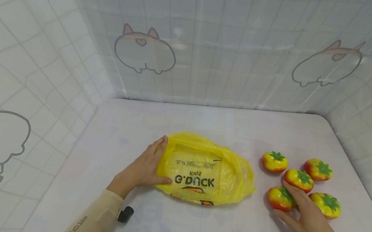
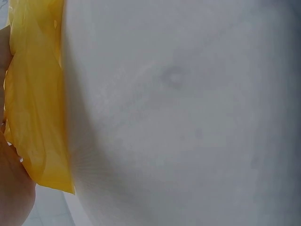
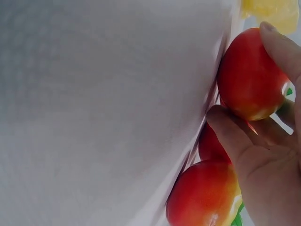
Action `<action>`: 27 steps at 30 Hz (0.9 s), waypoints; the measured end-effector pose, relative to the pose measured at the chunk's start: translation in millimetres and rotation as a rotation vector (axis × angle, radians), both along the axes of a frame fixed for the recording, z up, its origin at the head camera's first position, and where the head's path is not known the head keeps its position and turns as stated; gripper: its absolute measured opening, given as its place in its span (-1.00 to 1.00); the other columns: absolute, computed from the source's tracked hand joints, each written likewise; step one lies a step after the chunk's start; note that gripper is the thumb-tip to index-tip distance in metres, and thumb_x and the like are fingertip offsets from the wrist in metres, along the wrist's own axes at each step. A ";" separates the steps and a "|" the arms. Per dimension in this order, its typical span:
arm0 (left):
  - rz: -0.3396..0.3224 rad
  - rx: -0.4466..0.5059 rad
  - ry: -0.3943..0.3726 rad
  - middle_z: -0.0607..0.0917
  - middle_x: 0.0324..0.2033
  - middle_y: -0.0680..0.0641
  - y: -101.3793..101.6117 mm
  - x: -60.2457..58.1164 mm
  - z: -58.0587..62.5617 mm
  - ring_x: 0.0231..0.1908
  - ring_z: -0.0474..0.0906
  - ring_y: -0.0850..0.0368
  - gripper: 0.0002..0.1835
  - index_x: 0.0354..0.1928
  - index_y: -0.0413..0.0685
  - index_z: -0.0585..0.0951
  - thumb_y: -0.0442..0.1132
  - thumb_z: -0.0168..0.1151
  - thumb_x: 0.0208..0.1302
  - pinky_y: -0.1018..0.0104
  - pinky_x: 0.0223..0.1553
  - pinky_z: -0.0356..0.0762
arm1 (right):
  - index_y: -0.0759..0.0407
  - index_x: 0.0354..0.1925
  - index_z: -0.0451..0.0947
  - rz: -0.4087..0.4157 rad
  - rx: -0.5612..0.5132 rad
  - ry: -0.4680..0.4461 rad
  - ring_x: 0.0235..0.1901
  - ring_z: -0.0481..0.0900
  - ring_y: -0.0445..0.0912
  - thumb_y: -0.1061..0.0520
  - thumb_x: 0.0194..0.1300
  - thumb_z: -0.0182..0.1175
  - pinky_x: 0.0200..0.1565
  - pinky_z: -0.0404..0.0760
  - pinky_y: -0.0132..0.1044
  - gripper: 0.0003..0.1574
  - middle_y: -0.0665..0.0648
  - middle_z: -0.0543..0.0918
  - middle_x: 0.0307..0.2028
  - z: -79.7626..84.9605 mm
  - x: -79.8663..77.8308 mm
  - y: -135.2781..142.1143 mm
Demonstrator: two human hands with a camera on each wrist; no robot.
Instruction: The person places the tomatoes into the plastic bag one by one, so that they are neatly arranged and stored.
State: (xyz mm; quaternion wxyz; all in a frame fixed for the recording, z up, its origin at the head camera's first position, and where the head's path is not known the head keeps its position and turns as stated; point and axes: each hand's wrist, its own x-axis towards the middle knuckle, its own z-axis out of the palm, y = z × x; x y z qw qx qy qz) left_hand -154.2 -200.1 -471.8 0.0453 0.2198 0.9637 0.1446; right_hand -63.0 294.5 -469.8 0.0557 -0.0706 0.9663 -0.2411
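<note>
A yellow plastic bag (image 1: 197, 170) printed "KIDS" and "DUCK" lies with its opening spread. At its left end my left hand (image 1: 143, 166) holds the edge, thumb on the near side and fingers at the far side; in the left wrist view the bag's yellow wall (image 2: 37, 103) stands beside the hand. On the right, my right hand (image 1: 308, 216) grips the nearest-left toy persimmon (image 1: 277, 198), red and yellow with green leaves. The right wrist view shows thumb and fingers on opposite sides of this red toy persimmon (image 3: 249, 75). Its underside contact with the table cannot be told.
Several more toy persimmons sit close around the right hand: one behind the gripped one (image 1: 298, 180), one at back left (image 1: 274, 163), one at back right (image 1: 318, 170), one to the right (image 1: 325, 205). White table (image 1: 179, 117) meets tile-patterned walls.
</note>
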 end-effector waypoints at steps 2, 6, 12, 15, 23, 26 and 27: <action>0.007 -0.004 -0.010 -0.19 0.64 -0.15 -0.8 -0.7 1.6 0.56 0.02 -0.22 0.51 0.65 -0.07 -0.33 0.52 0.40 0.00 -0.13 0.49 0.21 | 0.11 0.57 0.18 -0.011 -0.008 -0.020 0.19 0.51 0.28 -0.37 0.11 0.48 0.07 0.63 0.27 0.28 0.35 0.36 0.43 1.7 -1.1 -2.9; 0.020 -0.012 -0.029 -0.20 0.65 -0.12 -0.5 -2.2 4.7 0.57 0.01 -0.20 0.51 0.65 -0.03 -0.34 0.53 0.39 -0.02 -0.12 0.50 0.20 | 0.15 0.55 0.20 -0.009 -0.049 -0.009 0.19 0.54 0.28 -0.34 0.09 0.51 0.02 0.68 0.16 0.27 0.35 0.40 0.41 5.5 -1.4 -8.9; 0.015 -0.035 -0.034 -0.20 0.65 -0.10 0.8 -3.7 8.0 0.57 0.02 -0.19 0.52 0.65 -0.01 -0.35 0.53 0.40 -0.03 -0.08 0.51 0.18 | 0.15 0.50 0.29 0.018 -0.152 0.134 0.18 0.53 0.22 -0.12 0.08 0.59 -0.07 0.70 0.06 0.16 0.28 0.48 0.33 17.0 -2.9 -20.7; 0.015 -0.036 -0.035 -0.20 0.65 -0.10 0.8 -4.0 8.1 0.57 0.01 -0.18 0.51 0.65 -0.02 -0.34 0.53 0.40 -0.02 -0.09 0.51 0.18 | 0.13 0.50 0.30 0.037 -0.183 0.197 0.17 0.55 0.21 -0.04 0.08 0.61 -0.08 0.70 0.04 0.13 0.26 0.50 0.32 22.1 -6.2 -26.7; 0.018 -0.036 -0.048 -0.21 0.65 -0.11 0.7 -3.3 8.1 0.57 0.00 -0.19 0.51 0.65 -0.02 -0.35 0.53 0.39 -0.01 -0.09 0.52 0.17 | 0.08 0.54 0.27 0.055 -0.211 0.269 0.12 0.59 0.16 0.00 0.08 0.61 -0.03 0.42 -0.79 0.16 0.20 0.55 0.24 32.5 -17.1 -40.3; 0.018 -0.028 -0.043 -0.21 0.65 -0.10 0.7 -3.2 8.8 0.57 0.00 -0.18 0.50 0.65 -0.01 -0.34 0.52 0.40 -0.01 -0.09 0.52 0.17 | 0.03 0.56 0.25 0.063 -0.237 0.301 0.15 0.59 0.21 0.01 0.09 0.61 0.00 0.31 -0.84 0.18 0.25 0.53 0.31 39.6 -23.1 -44.9; 0.017 -0.026 -0.041 -0.20 0.65 -0.10 0.7 -3.2 8.9 0.57 0.00 -0.18 0.50 0.65 -0.01 -0.34 0.52 0.40 -0.01 -0.09 0.52 0.17 | -0.01 0.57 0.23 0.066 -0.241 0.307 0.17 0.58 0.24 0.00 0.10 0.60 0.01 0.30 -0.85 0.18 0.26 0.51 0.35 42.7 -24.8 -46.8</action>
